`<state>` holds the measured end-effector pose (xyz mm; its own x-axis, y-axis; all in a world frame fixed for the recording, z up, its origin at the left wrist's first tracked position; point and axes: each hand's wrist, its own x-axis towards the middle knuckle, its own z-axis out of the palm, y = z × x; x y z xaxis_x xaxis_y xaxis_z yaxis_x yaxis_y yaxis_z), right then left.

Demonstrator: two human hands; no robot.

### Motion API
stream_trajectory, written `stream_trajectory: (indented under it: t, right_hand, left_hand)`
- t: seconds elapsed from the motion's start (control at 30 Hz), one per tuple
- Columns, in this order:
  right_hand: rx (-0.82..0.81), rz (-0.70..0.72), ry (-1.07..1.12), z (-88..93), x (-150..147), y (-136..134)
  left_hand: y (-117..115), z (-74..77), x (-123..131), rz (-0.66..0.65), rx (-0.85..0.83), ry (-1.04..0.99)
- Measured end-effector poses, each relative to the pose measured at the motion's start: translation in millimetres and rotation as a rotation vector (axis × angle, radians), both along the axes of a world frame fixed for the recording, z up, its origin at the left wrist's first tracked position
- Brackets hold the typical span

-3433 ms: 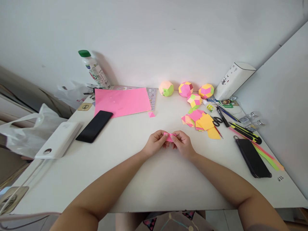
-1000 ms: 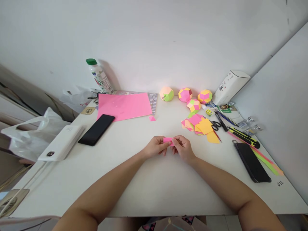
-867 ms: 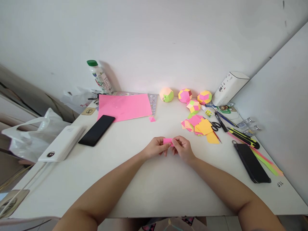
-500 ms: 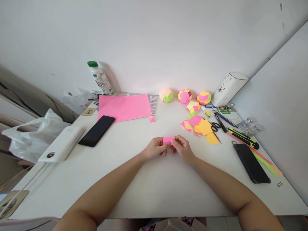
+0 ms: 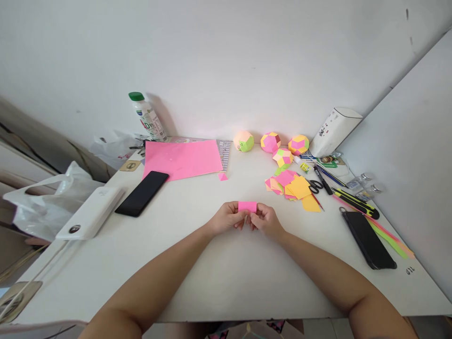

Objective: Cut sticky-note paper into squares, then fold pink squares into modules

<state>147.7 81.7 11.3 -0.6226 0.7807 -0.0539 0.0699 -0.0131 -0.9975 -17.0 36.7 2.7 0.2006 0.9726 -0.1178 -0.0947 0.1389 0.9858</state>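
Note:
A small pink paper is held up between both hands over the middle of the white table. My left hand pinches its left end, thumb along the lower edge. At its right end my right hand has closed fingers, with the thumb near the bottom edge. Beyond the hands lies a small pink folded piece, next to a large pink sheet. A pile of cut yellow, pink and peach papers is to the right of the hands.
Several paper balls rest by the wall. Scissors, a yellow-black cutter and a dark phone are at right. At left are another phone, a white power bank and a bottle.
My right thumb has slid down off the front of the pink paper, so more of its face shows. The view has shifted very slightly.

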Motion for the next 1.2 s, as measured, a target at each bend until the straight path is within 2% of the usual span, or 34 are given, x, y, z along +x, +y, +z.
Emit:
stream_trajectory:
  t: [0.13,0.3,0.57,0.83,1.03,1.2]
  right_hand:
    - [-0.057,-0.003,0.048,-2.6,1.6,2.6]
    - [-0.139,-0.080,0.165,-8.7,1.7,8.7]
    - [-0.025,0.082,0.088,-4.6,1.2,5.1]
    - [-0.016,0.000,0.091,-6.3,1.8,3.9]
    - [-0.049,-0.124,0.149,-11.8,0.7,6.6]
    - [-0.033,-0.120,0.164,-10.3,0.2,7.0]
  left_hand:
    - [2.4,-0.7,-3.0,0.001,-0.008,-0.085]
    - [5.3,-4.2,-4.5,0.094,0.005,-0.222]
    - [1.4,-2.5,0.5,0.042,0.015,-0.104]
    - [-0.2,-0.6,2.0,0.041,0.014,-0.056]
    - [1.6,-6.1,1.0,0.145,-0.009,-0.204]
    - [4.2,-5.5,1.7,0.255,-0.008,-0.332]
